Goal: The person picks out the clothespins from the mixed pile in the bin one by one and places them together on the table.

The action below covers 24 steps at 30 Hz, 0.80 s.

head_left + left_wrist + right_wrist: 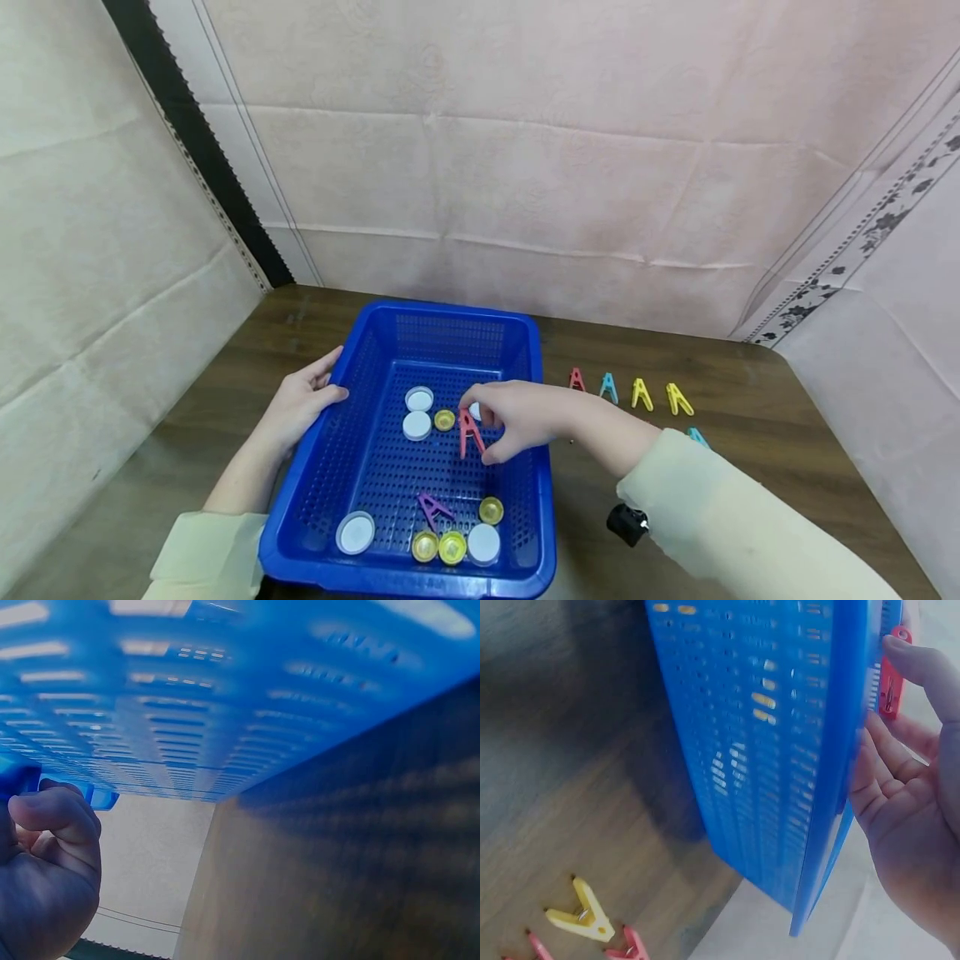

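A blue perforated basket (315,467) stands on the wooden table. My left hand (300,404) grips its left rim, thumb over the edge; the left wrist view shows the curled fingers (56,817) against the basket wall (187,712). My right hand (517,421) reaches into the basket and pinches a red clothespin (470,433) just above the floor; in the right wrist view the red clothespin (890,671) shows behind the basket wall (780,750). A purple clothespin (432,508) and several white and yellow caps lie in the basket.
On the table right of the basket stand a red clothespin (576,380), a blue one (608,387) and two yellow ones (641,393), with another blue one (697,436) partly behind my sleeve. Pink cloth walls close in behind and to both sides.
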Motion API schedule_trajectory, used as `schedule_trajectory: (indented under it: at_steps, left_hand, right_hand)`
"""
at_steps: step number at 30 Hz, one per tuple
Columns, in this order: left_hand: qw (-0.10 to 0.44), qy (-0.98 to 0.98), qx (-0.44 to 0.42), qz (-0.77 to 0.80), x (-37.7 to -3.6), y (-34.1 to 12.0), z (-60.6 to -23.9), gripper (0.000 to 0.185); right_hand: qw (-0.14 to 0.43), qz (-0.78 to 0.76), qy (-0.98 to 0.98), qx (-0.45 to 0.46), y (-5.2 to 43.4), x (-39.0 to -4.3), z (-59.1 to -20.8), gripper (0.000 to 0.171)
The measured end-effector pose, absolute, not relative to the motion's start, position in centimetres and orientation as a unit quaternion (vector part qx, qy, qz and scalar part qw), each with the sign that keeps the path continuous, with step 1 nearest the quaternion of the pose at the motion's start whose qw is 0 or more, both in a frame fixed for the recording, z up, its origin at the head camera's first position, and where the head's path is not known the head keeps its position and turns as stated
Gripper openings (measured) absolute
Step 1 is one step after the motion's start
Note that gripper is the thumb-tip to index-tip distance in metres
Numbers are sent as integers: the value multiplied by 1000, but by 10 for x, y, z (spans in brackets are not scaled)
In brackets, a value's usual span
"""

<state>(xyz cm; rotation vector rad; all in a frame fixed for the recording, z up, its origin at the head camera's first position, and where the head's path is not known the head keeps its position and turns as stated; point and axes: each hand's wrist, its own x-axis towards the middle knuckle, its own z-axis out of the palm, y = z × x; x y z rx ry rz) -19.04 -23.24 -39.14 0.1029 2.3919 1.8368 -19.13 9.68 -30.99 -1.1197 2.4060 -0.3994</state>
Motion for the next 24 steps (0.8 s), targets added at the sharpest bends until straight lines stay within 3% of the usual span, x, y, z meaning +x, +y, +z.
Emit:
schedule_trajectory:
  at_steps: [24]
  left_hand:
    - [65,784,30,616,-192,-233,-394,66]
  right_hand:
    - [202,-227,882,-359,179,-178,-306,58]
